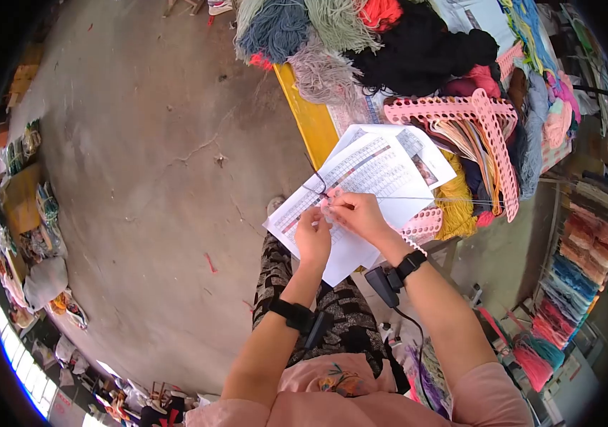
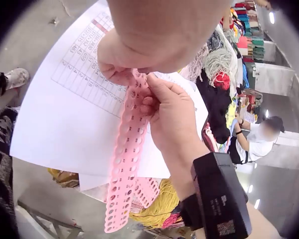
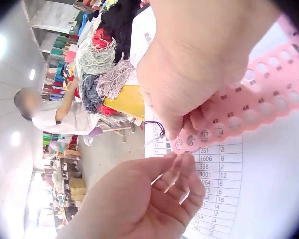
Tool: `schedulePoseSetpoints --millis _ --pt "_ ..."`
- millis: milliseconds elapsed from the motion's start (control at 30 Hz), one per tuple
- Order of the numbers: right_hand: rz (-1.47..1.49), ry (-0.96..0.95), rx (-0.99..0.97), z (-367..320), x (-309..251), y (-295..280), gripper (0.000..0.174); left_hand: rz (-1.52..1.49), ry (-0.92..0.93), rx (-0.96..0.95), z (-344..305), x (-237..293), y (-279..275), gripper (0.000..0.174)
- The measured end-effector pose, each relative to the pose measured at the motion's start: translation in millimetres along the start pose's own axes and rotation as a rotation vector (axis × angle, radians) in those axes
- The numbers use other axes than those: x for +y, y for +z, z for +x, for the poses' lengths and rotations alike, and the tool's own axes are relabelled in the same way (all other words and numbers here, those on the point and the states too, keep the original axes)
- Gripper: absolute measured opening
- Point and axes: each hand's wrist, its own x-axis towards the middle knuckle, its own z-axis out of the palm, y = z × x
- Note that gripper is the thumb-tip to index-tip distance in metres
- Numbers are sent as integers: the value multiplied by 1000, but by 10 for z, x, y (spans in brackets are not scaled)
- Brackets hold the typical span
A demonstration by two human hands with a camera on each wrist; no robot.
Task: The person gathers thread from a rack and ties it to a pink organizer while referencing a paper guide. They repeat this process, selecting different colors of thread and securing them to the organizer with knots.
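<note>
A long pink strip [image 2: 125, 169], pierced with rows of round holes and printed with numbers, lies over printed sheets [image 1: 400, 206]. My right hand [image 1: 362, 215] grips it near its end with curled fingers. In the right wrist view, the left hand [image 3: 149, 199] has thumb and fingertips brought together right at the edge of that end. A dark thread [image 3: 157, 124] loops out beside the strip's tip, and in the head view it trails across the paper. Number tables cover much of the top sheet [image 2: 40, 124], which rests across the lap and the table corner.
A yellow table edge [image 1: 307, 107] runs behind the papers. Grey-green, blue and black yarn [image 1: 418, 57] is heaped on it. At the right lies another pink holed frame [image 1: 496, 149] with threads, above yellow yarn [image 1: 455, 213]. Another person [image 2: 261, 142] is farther off.
</note>
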Motion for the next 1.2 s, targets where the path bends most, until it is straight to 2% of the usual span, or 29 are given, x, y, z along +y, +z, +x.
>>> schedulePoseSetpoints --millis 167,233,333,400,500,600,700,833,1000,1100,1133,1200 --pt "29 -38 -20 -5 -27 13 13 115 76 -52 86 -164 -53 23" --pt "10 -91 -27 -12 -74 29 16 124 87 -81 81 -49 -80 20" --pt "-115 -178 -11 -30 -110 64 21 -77 -170 -209 15 278 -153 19" --pt "-242 -238 3 -7 -98 87 21 -121 -166 -241 44 245 -158 20" --pt "-245 -191 -37 32 -211 71 12 -230 -156 -235 67 193 -137 21" --pt "-278 -35 -130 75 -384 25 8 -313 -167 -272 104 166 -142 22" --pt "-288 10 -191 113 -421 32 8 -386 -197 -363 154 146 -189 21" --pt "-480 -13 -226 170 -513 35 7 -486 -188 -469 211 143 -251 19" --pt "-523 -24 -229 165 -557 19 5 -462 -151 -499 266 74 -253 15" --pt "-351 -42 -196 108 -417 25 5 -332 -109 -481 269 96 -227 13" --pt "-301 -101 -127 79 -369 46 6 -270 -91 -467 269 106 -222 13" --pt "-198 -223 14 14 -268 98 6 -230 -68 -298 195 109 -277 13"
